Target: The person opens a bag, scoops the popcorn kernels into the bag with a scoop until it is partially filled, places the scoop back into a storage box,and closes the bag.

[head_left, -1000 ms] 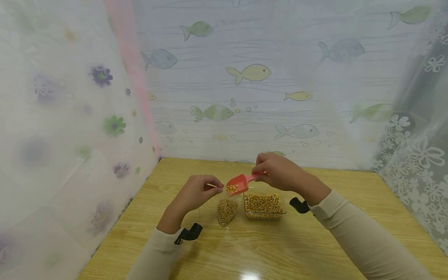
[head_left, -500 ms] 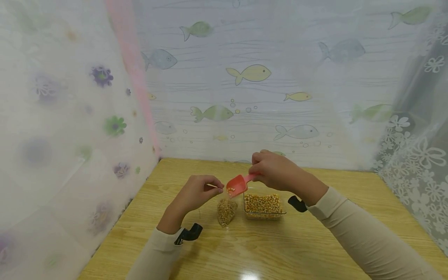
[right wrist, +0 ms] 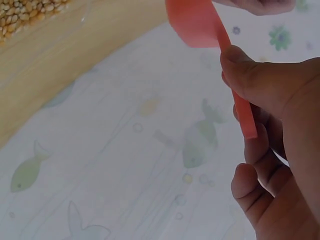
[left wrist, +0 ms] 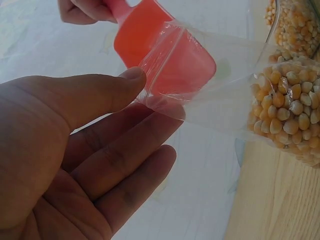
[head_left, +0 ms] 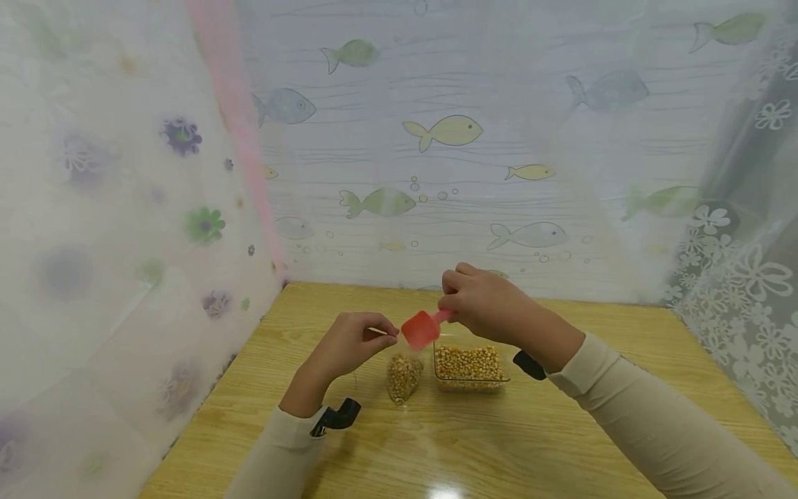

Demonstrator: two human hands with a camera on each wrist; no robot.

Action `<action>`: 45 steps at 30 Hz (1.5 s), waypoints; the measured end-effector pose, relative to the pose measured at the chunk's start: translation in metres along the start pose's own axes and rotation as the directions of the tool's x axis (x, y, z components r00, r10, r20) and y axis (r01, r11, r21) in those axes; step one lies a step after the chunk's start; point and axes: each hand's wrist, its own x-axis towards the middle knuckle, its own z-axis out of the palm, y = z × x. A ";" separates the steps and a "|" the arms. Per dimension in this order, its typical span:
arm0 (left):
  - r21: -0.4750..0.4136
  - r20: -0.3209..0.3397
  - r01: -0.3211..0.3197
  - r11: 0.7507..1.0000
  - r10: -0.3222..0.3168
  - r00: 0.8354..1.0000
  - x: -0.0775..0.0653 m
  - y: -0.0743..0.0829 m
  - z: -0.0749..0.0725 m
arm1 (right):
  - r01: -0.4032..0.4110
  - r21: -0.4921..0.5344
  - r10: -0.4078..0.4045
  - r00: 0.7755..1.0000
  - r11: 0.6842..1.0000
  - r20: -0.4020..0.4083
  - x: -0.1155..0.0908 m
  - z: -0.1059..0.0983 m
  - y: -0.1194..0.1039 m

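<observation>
My left hand [head_left: 349,343] pinches the rim of a clear plastic bag [left wrist: 227,82] between thumb and fingers. Corn kernels [left wrist: 287,107] fill the bag's lower part, which hangs close over the table in the head view. With my right hand [head_left: 486,301] I grip the handle of a red scoop [head_left: 420,330], thumb along one side and fingers behind. The scoop's blade tilts down into the bag's mouth, its front end seen through the film in the left wrist view. No kernels show on the blade.
Just right of the bag stands a clear rectangular container [head_left: 472,386] holding many corn kernels. Both rest on a wood-grain table [head_left: 536,443]. Behind it hangs a curtain with printed fish [head_left: 449,132], and a flowered one [head_left: 93,242] lines the left side.
The kernels on the scoop have slid off toward the bag. My right hand has moved slightly left and up, tipping the blade more steeply. My left hand has kept its place.
</observation>
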 end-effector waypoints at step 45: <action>-0.003 -0.019 -0.010 1.000 0.010 1.000 0.002 -0.006 0.002 | -0.365 0.467 0.360 0.927 0.805 0.103 -0.127 0.096 0.015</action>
